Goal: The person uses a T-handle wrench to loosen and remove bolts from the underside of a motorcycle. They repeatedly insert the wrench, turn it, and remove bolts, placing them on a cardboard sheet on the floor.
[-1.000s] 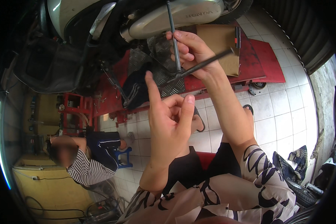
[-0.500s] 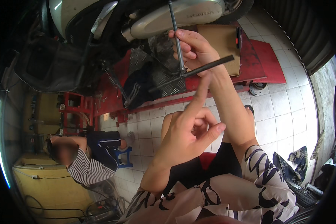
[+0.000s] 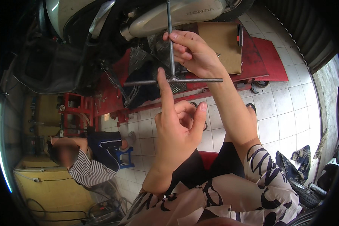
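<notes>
Head view, looking down my own forearms: my right hand [image 3: 194, 52] is raised in front of me, fingers curled and clamped around the upright shaft of the cross wrench [image 3: 172, 80], thumb side toward me, wrist bent slightly back. The forearm runs down and to the right from the wrench to my patterned sleeve [image 3: 275, 180]. The wrench's long shaft rises from the crossbar toward the scooter [image 3: 169, 15], which fills the space above the wrench; its far end is lost against the pale exhaust there. The crossbar lies level, one arm sticking out left of my right hand, the other out right past my wrist.

My left hand [image 3: 179, 128] sits just below the wrench, grasping nothing. Its index finger points straight up, the tip touching the crossbar just left of the centre joint. The other fingers are folded loosely into the palm and the thumb stands up on the right, so the hand is neither gripping nor fully spread. That forearm drops straight down from the wrench to my other sleeve.

Behind the wrench is the red lift platform [image 3: 267, 56] that bears the scooter, with a sheet of cardboard [image 3: 222, 41] lying on it right of the wrench. Well below and left of the wrench, a person in a striped shirt [image 3: 88, 169] sits on a blue stool [image 3: 126, 158] on the white tiled floor [image 3: 290, 113].
</notes>
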A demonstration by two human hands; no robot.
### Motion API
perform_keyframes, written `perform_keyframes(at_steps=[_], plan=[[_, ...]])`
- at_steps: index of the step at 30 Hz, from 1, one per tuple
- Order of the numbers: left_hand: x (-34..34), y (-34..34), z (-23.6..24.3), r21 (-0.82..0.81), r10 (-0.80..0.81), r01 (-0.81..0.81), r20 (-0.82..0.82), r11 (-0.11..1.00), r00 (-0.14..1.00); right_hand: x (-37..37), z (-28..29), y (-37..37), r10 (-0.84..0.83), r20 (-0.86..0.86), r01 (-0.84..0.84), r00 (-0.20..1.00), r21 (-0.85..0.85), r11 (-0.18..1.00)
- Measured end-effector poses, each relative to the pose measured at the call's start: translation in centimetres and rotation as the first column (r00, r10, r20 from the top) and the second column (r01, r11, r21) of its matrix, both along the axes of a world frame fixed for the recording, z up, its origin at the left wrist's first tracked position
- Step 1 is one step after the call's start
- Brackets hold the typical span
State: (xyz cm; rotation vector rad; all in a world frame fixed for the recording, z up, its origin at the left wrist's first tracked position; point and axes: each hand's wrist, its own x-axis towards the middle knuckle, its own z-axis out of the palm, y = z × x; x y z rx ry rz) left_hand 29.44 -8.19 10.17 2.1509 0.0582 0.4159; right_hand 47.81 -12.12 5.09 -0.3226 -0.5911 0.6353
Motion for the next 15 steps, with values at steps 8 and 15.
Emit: perform_keyframes(at_steps=[8,15], plan=[[-0.2,1.0,-1.5,0.178,-0.205,0.240,-0.191,0.954,0.960,-0.2,0.4,0.1,0.004,-0.026,-0.003,1.000,0.041,0.999],[0.3,0.3,-1.6,-0.098,0.059,-0.054,0.045,0.994,0.997,0.2,-0.1,0.1,-0.025,-0.049,0.027,0.998,0.044,0.999]])
